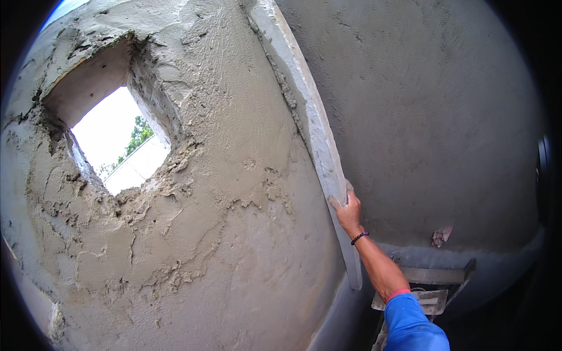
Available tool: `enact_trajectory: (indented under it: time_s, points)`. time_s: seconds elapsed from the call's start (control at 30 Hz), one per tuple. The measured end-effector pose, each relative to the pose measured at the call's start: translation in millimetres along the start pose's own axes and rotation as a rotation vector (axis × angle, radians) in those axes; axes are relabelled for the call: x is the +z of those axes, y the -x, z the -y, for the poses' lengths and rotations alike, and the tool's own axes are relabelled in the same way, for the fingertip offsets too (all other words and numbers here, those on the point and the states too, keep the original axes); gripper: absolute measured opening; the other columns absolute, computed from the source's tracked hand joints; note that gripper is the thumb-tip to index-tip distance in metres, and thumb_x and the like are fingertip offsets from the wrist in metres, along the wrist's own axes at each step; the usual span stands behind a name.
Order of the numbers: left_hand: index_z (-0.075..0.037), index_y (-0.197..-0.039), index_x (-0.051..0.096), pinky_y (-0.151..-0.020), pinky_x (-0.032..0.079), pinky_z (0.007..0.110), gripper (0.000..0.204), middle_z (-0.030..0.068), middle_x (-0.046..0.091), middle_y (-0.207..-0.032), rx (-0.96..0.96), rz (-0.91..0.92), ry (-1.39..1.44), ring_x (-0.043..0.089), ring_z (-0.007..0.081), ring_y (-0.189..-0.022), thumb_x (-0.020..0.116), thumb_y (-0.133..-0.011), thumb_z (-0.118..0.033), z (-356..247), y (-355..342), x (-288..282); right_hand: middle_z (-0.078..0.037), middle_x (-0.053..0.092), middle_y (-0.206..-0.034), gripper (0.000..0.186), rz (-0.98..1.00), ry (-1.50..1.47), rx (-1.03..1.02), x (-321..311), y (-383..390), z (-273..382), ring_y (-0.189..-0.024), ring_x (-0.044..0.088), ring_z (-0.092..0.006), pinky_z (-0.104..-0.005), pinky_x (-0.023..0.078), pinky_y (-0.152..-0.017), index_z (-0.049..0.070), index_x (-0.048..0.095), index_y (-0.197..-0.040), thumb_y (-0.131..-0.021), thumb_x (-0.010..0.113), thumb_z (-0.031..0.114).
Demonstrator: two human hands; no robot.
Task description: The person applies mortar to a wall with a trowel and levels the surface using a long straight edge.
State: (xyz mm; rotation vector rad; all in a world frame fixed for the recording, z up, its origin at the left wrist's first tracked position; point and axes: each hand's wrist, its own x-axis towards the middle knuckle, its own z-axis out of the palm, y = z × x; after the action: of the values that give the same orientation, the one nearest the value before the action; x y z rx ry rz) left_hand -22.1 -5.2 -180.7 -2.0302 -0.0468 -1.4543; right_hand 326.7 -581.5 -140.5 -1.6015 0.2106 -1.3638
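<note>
My right hand [348, 213], with a dark beaded bracelet on its wrist, is closed around the lower part of a long plasterer's straightedge [316, 126]. The bar is pale, crusted with wet mortar along its upper left edge, and stands tilted in the inner corner, its top leaning left. It lies along the edge of the left wall [234, 175], which carries rough, wet grey plaster above a smoother lower area. My thumb is on the bar's left side and the fingers go round its right side, partly hidden. My left hand is out of view.
A square window opening [117, 140] with ragged plaster edges cuts through the left wall. On the right is a smoother, darker plastered wall [433, 117]. Below my forearm stands a ladder-like frame [430, 275] with mortar-stained steps. A crumpled reddish scrap [441, 236] is near the right wall's base.
</note>
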Motion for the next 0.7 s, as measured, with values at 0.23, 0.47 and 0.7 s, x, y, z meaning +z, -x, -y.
enact_trajectory:
  time_s: [0.23,0.47,0.7]
  points:
    - [-0.023,-0.152,0.018,-0.105,0.024,0.074,0.057,0.0255,0.028,-0.152,-0.003,0.015,0.043,0.03,0.0578,-0.133,0.028,-0.1,-0.045,0,9,7,-0.023,0.065,-0.115,0.066,0.053,-0.049,0.142,-26,99,-61,-0.107,0.063,-0.0367,-0.0402,0.049,-0.091,-0.003,0.05,-0.13,-0.077,0.079,0.022]
    - [-0.022,-0.152,0.017,-0.109,0.013,0.074,0.06,0.0239,0.024,-0.155,-0.026,0.707,-0.179,0.023,0.0549,-0.138,0.027,-0.099,-0.048,-17,-57,-35,-0.023,0.065,-0.116,0.064,0.003,-0.045,0.034,-9,30,-33,-0.108,0.064,-0.0341,-0.04,0.049,-0.09,-0.003,0.05,-0.131,-0.078,0.078,0.019]
    - [-0.017,-0.153,0.014,-0.11,0.006,0.073,0.064,0.0253,0.024,-0.155,-0.103,0.014,0.096,0.02,0.0529,-0.14,0.025,-0.099,-0.05,-10,1,1,-0.024,0.067,-0.111,0.058,-0.042,0.032,-0.008,-3,-93,40,-0.105,0.065,-0.0378,-0.0412,0.05,-0.088,-0.001,0.052,-0.129,-0.081,0.075,0.021]
